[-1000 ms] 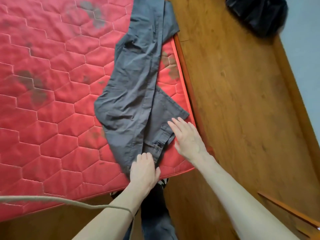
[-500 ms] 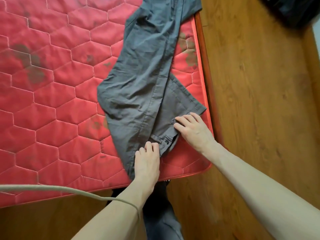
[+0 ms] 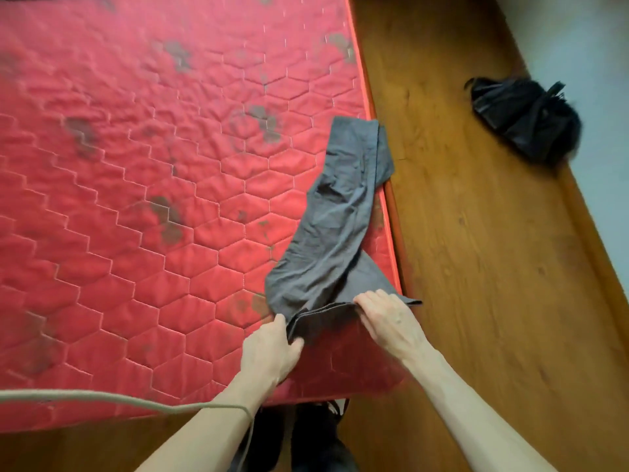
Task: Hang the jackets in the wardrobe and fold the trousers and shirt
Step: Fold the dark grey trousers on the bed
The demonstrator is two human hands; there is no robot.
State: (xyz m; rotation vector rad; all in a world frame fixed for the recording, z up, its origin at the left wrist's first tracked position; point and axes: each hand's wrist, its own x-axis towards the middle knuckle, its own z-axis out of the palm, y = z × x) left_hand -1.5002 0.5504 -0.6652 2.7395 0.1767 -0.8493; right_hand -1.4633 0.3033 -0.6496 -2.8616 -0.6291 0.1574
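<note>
Grey trousers (image 3: 332, 233) lie along the right edge of the red quilted mattress (image 3: 136, 199), legs running away from me, their far end hanging slightly over the edge. My left hand (image 3: 272, 349) grips the near left corner of the waistband, thumb on top. My right hand (image 3: 388, 318) grips the near right part of the waistband, fingers curled over its edge. The waistband is lifted and turned over between both hands.
A wooden bed frame (image 3: 476, 233) runs wide beside the mattress on the right. A crumpled black garment (image 3: 524, 120) lies on it at the far right. A beige cord (image 3: 119, 400) crosses the mattress's near edge to my left forearm.
Both hands went from lying flat on the waistband to gripping it and lifting its edge. The camera view has pulled back and tilted up, showing more mattress.
</note>
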